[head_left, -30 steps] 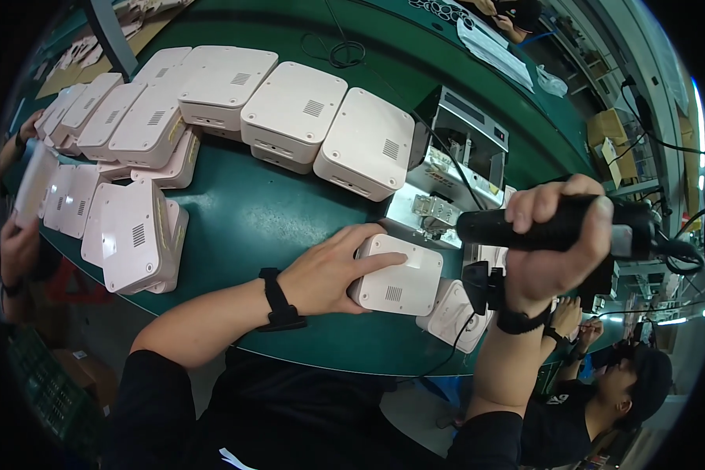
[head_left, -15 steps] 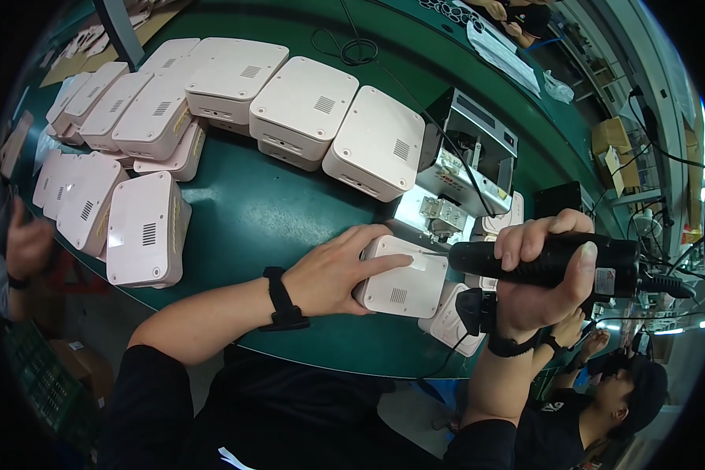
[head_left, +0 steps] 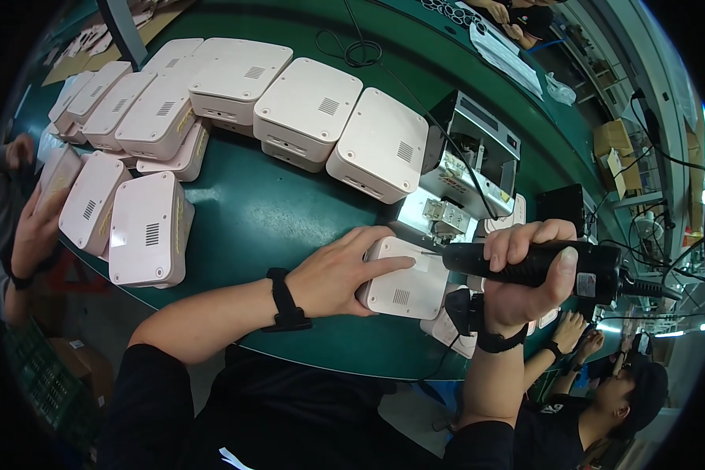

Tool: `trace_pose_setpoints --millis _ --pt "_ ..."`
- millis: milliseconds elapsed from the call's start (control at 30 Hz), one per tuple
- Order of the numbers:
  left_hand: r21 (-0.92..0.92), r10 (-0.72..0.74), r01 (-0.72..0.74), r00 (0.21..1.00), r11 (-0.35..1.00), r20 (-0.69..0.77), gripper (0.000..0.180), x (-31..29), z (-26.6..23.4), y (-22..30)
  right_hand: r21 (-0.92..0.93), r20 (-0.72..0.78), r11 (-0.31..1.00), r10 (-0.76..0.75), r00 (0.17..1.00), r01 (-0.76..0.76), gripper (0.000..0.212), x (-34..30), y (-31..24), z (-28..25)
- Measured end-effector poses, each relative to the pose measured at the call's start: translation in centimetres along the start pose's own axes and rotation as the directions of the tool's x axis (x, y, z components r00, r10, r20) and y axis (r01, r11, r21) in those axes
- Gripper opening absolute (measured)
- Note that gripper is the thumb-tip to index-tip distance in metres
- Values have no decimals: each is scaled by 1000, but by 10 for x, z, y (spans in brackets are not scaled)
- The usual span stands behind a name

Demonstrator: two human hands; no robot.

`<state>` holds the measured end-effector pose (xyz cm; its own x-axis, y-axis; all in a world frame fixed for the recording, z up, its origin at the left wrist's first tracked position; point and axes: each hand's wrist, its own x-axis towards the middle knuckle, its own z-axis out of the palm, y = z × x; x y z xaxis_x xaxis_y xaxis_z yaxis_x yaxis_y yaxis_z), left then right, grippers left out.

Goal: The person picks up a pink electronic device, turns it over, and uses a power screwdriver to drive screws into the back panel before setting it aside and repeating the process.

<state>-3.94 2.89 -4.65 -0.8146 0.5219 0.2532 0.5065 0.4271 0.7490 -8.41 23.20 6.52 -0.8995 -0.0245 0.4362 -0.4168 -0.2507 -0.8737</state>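
My left hand (head_left: 333,270) grips a white square plastic housing (head_left: 427,294) from its left side, one finger stretched over the top face. The housing has a vent grille and rounded corners, and it lies on the green table. My right hand (head_left: 531,274) is wrapped round a black electric screwdriver (head_left: 478,258), held nearly level above the housing's right side. The screwdriver's thin bit points left and reaches the housing's top near its far edge. Whether the tip sits in a screw hole is too small to tell.
Stacked white housings (head_left: 309,102) curve along the far and left side of the green table (head_left: 251,211). A metal screw-feeder machine (head_left: 474,157) stands beyond my work, with a cable running across it. At left, a co-worker's hand (head_left: 39,227) holds a housing. Another person (head_left: 619,399) works at lower right.
My right hand and the screwdriver have shifted slightly left. My left hand keeps its hold on the housing. The co-worker's hand at left has come in and grasped a housing from the row.
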Motion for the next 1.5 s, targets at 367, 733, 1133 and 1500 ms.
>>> trace_pose_setpoints --millis 367,733,1133,1500 --pt "18 35 -35 999 999 6 79 8 9 4 -2 -58 995 -101 993 101 39 24 -25 8" --pt "6 70 -70 997 998 -34 78 10 11 0 31 59 999 -28 998 27 43 4 -33 34" --pt "-46 54 -55 998 997 -29 80 9 14 -2 -49 -24 999 -7 1000 6 43 21 -23 11" --pt "-45 61 -63 997 997 -46 75 9 15 -4 27 13 1000 14 1000 -14 43 17 -24 18"
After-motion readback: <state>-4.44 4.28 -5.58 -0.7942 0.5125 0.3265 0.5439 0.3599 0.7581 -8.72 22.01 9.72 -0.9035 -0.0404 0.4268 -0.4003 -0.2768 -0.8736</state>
